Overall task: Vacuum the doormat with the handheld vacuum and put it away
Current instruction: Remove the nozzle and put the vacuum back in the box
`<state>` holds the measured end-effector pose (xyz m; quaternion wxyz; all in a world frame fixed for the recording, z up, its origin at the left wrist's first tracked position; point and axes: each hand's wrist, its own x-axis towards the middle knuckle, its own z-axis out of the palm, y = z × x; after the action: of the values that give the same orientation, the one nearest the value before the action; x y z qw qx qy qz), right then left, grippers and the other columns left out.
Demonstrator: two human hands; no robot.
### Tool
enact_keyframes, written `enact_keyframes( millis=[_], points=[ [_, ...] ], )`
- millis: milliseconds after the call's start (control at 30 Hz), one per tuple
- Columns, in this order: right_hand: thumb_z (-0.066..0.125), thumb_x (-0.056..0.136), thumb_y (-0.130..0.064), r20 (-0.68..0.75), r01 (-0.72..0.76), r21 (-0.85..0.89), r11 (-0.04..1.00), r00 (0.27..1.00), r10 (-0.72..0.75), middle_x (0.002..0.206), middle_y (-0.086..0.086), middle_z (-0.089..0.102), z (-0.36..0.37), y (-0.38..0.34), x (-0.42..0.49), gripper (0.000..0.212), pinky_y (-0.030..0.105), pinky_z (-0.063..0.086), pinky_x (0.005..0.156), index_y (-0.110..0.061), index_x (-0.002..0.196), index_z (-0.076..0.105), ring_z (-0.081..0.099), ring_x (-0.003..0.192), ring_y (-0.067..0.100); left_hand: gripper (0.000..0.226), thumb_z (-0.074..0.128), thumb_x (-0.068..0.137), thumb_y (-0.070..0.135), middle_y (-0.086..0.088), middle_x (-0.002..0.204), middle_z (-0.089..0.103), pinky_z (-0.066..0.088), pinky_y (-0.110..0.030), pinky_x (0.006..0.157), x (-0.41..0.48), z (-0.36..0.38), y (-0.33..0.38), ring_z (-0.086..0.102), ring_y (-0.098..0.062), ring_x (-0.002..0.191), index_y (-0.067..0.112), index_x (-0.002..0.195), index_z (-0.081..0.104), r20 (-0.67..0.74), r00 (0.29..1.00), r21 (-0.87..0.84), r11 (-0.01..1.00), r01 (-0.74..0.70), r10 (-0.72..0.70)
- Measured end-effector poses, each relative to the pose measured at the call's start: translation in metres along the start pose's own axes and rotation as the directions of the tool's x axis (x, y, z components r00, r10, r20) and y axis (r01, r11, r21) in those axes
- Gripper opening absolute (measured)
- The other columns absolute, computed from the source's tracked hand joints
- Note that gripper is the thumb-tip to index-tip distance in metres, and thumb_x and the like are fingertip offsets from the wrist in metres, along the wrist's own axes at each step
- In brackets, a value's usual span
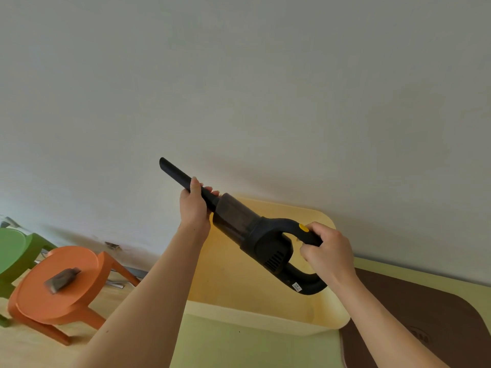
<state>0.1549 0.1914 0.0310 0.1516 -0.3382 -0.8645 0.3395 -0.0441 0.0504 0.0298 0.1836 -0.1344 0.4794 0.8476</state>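
Left hand (193, 205) grips the nozzle (183, 178), right hand (325, 251) grips the handle of the black handheld vacuum (261, 235), held in the air over a yellow bin (265, 318). Brown doormat (414, 314) lies right of the bin; orange stool (57, 290) and green stool (13, 251) stand far left by the wall (265, 88).

The person is holding a black handheld vacuum (255, 232) above a pale yellow tub (265, 322), its nozzle (175, 172) pointing up-left toward the wall. The left grip (193, 205) is wrapping round the nozzle's base, and the right grip (325, 248) is clasping the handle just beside the yellow button (303, 227). The tub is sitting on a green worktop (252, 349), with the brown doormat (414, 314) lying at its right. A dark attachment (62, 279) is resting on an orange stool (39, 301).
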Motion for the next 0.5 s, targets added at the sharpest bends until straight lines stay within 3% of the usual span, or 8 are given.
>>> enact_keyframes(
  millis=[200,367,433,500],
  points=[
    [0.055,0.066,-0.001,-0.002,0.0,0.01,1.0,1.0,0.0,0.051,-0.004,0.043,0.014,-0.007,-0.001,0.024,0.03,0.031,0.051,-0.023,0.063,0.048,0.039,0.054,0.019,0.028,0.044,0.096,0.041,0.001,0.081,0.059,0.057,-0.029,0.066,0.012,0.002,-0.005,0.063,-0.012,0.063,0.015,0.103,0.052,-0.166,0.98,0.098,0.991,-0.092,0.107],
    [0.055,0.066,0.001,-0.018,-0.022,0.004,1.0,1.0,0.022,0.052,-0.002,0.043,0.009,0.005,0.002,0.021,0.031,0.03,0.05,-0.019,0.065,0.05,0.039,0.053,0.021,0.026,0.044,0.097,0.037,-0.002,0.083,0.056,0.059,-0.033,0.074,0.03,-0.009,0.017,0.064,-0.015,0.073,0.012,0.101,0.05,-0.156,0.976,-0.033,0.986,-0.161,0.154],
    [0.056,0.067,0.001,-0.035,-0.044,-0.031,0.999,0.998,0.042,0.053,-0.002,0.045,0.007,0.011,0.004,0.02,0.03,0.032,0.05,-0.019,0.066,0.051,0.042,0.054,0.022,0.025,0.046,0.097,0.034,-0.002,0.085,0.057,0.058,-0.035,0.075,0.035,-0.015,0.024,0.063,-0.017,0.077,0.012,0.106,0.051,-0.041,0.978,0.139,0.97,-0.198,0.205],
    [0.056,0.068,-0.001,-0.085,-0.069,-0.086,0.994,0.994,0.062,0.056,-0.003,0.051,0.008,0.011,0.008,0.02,0.029,0.036,0.051,-0.021,0.07,0.055,0.049,0.058,0.023,0.024,0.048,0.096,0.033,-0.002,0.085,0.058,0.057,-0.033,0.073,0.029,-0.016,0.014,0.062,-0.017,0.075,0.013,0.109,0.053,0.117,0.961,0.374,0.885,-0.276,0.251]
  ],
)
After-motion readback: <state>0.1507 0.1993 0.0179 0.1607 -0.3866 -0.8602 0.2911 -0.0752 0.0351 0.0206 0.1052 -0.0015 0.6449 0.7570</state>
